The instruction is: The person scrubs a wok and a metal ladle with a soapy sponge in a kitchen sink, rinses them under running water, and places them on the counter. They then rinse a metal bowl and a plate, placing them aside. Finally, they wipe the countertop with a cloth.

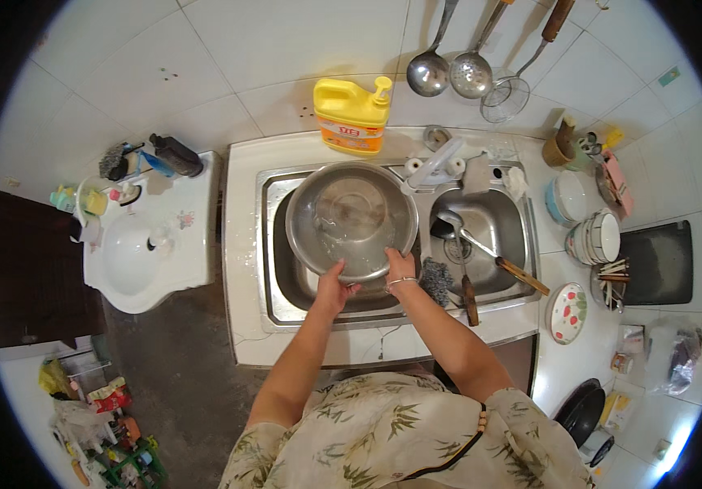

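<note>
A wide stainless steel basin [306,213] lies over the left bowl of the double sink [266,253]. Glints inside look like a little water, but how much I cannot tell. My left hand [333,290] is closed on its near rim, thumb over the edge. Just to the right, my right hand [400,267] grips the same rim, with a bracelet at the wrist. Beside the right hand a grey steel-wool scrubber [436,280] rests on the sink divider. In the right bowl lie a ladle [485,247] and another wooden-handled utensil [469,295].
Behind the basin stand a yellow detergent jug [352,118] and the faucet [434,163]. A ladle [428,73], a skimmer [471,75] and a strainer [506,98] hang on the wall. Stacked bowls [605,238] and a patterned plate [567,314] are at right; a washbasin [127,261] at left.
</note>
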{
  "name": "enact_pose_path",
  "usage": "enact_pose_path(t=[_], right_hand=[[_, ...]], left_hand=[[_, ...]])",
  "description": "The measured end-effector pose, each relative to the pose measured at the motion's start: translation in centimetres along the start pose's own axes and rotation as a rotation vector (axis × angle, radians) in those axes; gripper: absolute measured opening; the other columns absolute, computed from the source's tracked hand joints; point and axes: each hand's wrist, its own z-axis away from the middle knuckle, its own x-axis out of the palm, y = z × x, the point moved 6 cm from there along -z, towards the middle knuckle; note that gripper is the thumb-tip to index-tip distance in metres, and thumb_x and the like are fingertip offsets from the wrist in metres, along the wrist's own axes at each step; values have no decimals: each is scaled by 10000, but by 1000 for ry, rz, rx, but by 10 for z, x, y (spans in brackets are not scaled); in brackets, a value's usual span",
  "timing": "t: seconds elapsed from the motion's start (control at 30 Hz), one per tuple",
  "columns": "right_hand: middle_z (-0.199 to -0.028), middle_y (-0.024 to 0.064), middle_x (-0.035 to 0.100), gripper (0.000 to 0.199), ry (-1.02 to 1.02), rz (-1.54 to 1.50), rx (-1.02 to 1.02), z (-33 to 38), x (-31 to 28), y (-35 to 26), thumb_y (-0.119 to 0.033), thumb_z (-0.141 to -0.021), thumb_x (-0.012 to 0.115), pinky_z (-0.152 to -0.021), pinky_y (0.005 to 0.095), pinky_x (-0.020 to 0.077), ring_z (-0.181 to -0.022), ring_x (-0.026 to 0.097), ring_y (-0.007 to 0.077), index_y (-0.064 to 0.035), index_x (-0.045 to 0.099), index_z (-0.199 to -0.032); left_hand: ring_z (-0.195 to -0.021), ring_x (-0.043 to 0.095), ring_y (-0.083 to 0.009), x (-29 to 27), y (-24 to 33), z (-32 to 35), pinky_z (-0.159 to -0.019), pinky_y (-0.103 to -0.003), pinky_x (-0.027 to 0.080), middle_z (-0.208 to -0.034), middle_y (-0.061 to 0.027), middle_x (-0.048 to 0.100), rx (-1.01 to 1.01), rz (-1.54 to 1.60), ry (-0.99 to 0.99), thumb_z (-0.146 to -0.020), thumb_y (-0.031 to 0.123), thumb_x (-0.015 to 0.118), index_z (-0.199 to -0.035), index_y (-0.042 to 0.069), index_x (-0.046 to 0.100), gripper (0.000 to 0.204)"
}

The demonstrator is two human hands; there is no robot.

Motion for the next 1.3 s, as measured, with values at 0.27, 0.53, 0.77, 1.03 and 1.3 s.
enact_pose_path(t=[0.27, 0.53, 0.77, 1.03, 1.3], right_hand=[[-1006, 100, 594, 333, -113, -304, 332, -31, 59, 35, -119, -772, 695, -695, 469, 514, -894, 590, 261, -62, 541, -1061], [-875, 103, 614, 288, -185, -287, 494, -17, 94, 55, -168, -781, 700, -622, 389, 523, -712, 603, 255, -47, 557, -1000], [-979, 154, 609, 385, -161, 13, 258, -61, 69, 45, -163, -815, 631, -668, 422, 517, -784, 612, 288, 19, 519, -1135], [-976, 220, 632, 447, -80, 401, 164, -60, 44, 5, -279, -765, 650, -687, 421, 501, -834, 632, 297, 60, 593, -1051], [-774, 274, 617, 385, -326, 1187, -104, -3, 38, -87, -208, -748, 584, -707, 402, 516, -720, 655, 347, 155, 551, -869]], left_hand=[[-683, 623, -213, -19, 127, 46, -584, -355, 497, -740, -144, 619, 416, -1017, 312, -736, 107, 559, -1010, -57, 569, 319], [-740, 626, -255, 2, 75, 39, -483, -308, 544, -1056, -158, 558, 533, -339, 182, -802, 100, 575, -1221, -57, 406, 478], [-688, 609, -230, -30, 102, 25, -432, -309, 480, -938, -148, 618, 809, -688, 357, -806, 139, 589, -1085, -53, 542, 342], [-562, 604, -200, -19, 112, 46, -436, -281, 504, -775, -120, 622, 124, -685, 198, -780, 112, 553, -961, -45, 579, 241], [-533, 616, -196, -35, 67, 54, -426, -275, 496, -705, -127, 609, 13, -579, 159, -839, 184, 555, -905, -38, 550, 232]])
